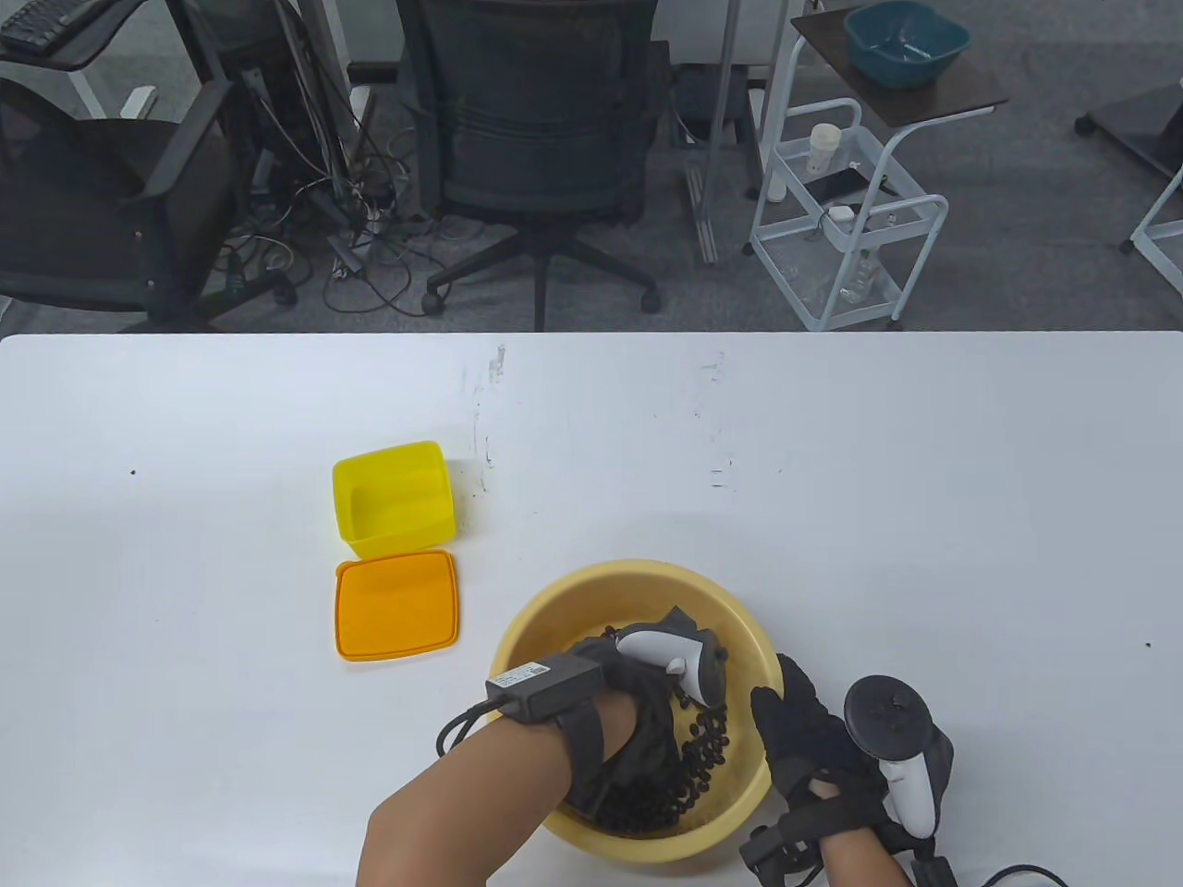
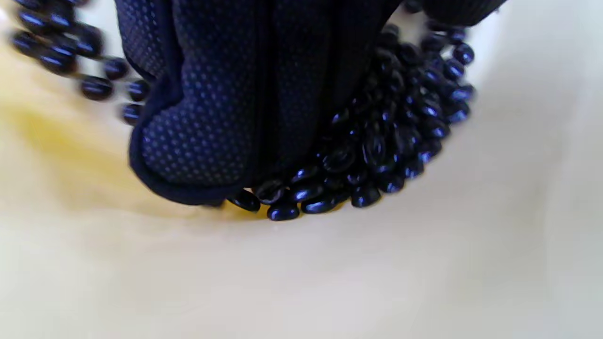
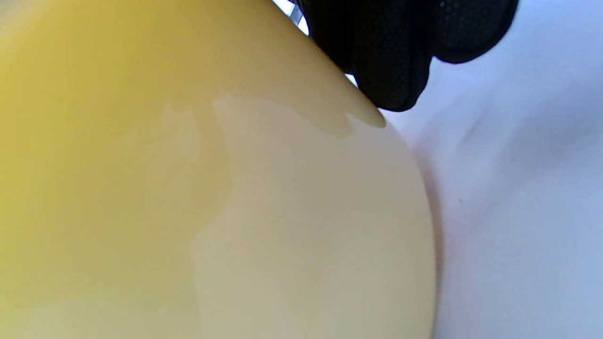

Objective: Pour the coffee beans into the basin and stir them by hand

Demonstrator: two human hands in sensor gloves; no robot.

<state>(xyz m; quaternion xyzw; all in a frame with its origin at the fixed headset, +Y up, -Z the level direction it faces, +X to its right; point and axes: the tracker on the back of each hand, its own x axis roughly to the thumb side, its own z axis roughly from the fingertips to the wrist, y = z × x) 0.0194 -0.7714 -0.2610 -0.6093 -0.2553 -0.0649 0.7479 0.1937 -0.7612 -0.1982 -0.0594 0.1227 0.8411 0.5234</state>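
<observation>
A round yellow basin (image 1: 591, 577) stands near the table's front edge with dark coffee beans (image 1: 707, 739) in it. My left hand (image 1: 647, 730) reaches down inside the basin, its tracker on top. In the left wrist view its gloved fingers (image 2: 212, 117) hang straight down into the beans (image 2: 377, 150), which pile against them on the basin floor (image 2: 330, 282). My right hand (image 1: 799, 730) holds the basin's right side, thumb at the rim. The right wrist view shows the basin's outer wall (image 3: 188, 188) with the fingers (image 3: 395, 61) wrapped behind it.
An empty yellow box (image 1: 393, 499) sits left of and behind the basin, with its orange lid (image 1: 397, 605) flat on the white table (image 1: 924, 508) in front of it. Office chairs and a cart stand beyond the far edge.
</observation>
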